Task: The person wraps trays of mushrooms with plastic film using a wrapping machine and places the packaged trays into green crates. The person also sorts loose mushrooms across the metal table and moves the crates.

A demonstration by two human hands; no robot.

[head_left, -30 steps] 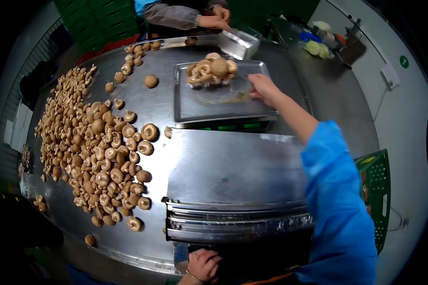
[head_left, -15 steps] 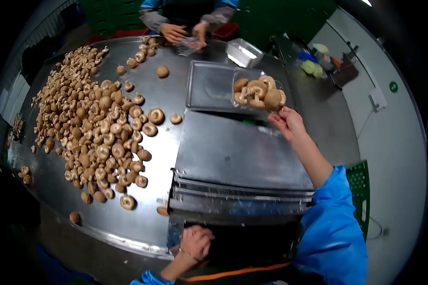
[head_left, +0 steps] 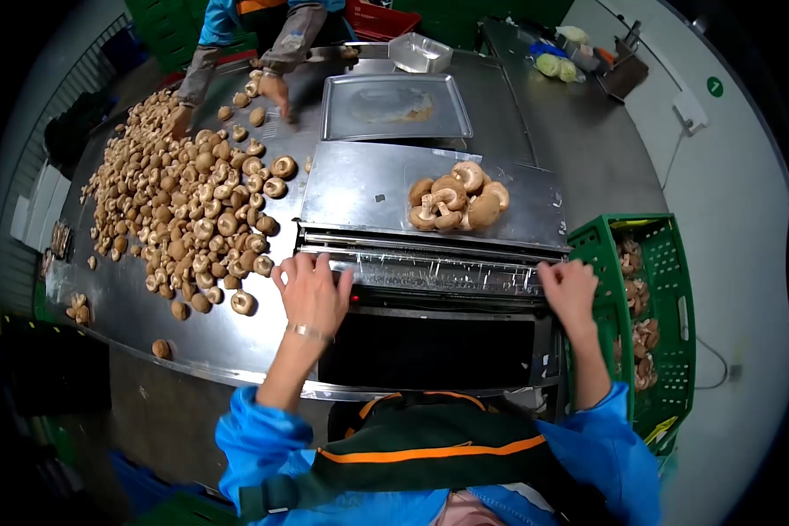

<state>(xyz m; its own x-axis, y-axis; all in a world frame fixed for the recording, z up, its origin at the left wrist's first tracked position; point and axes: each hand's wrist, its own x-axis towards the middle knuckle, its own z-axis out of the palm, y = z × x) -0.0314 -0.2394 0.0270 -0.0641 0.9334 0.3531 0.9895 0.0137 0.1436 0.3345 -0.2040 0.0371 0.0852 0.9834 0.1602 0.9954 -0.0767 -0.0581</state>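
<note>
My left hand (head_left: 311, 296) is at the left end of a film wrapper's roller (head_left: 438, 270), fingers stretched out and thumb apart. At the roller's right end, my right hand (head_left: 572, 294) has its fingers bent in, seemingly pinching the edge of the clear plastic film (head_left: 491, 277). Streaks of light show on this film between the hands. Just beyond the roller, a cluster of brown mushrooms (head_left: 456, 197) sits on the wrapper's metal plate (head_left: 346, 188); the clear tray under them hardly shows.
A large mushroom pile (head_left: 180, 210) covers the table's left side. Across it, a co-worker's hands (head_left: 274, 92) reach toward the mushrooms. Beyond the plate lie a flat metal tray (head_left: 394, 110) and a metal pan (head_left: 419, 54). A green crate (head_left: 675, 289) with packed mushrooms stands at right.
The mushroom tray has come nearer onto the metal plate, and my right hand has left it for the roller. My left hand has moved up to the roller. The co-worker's hands have moved left.
</note>
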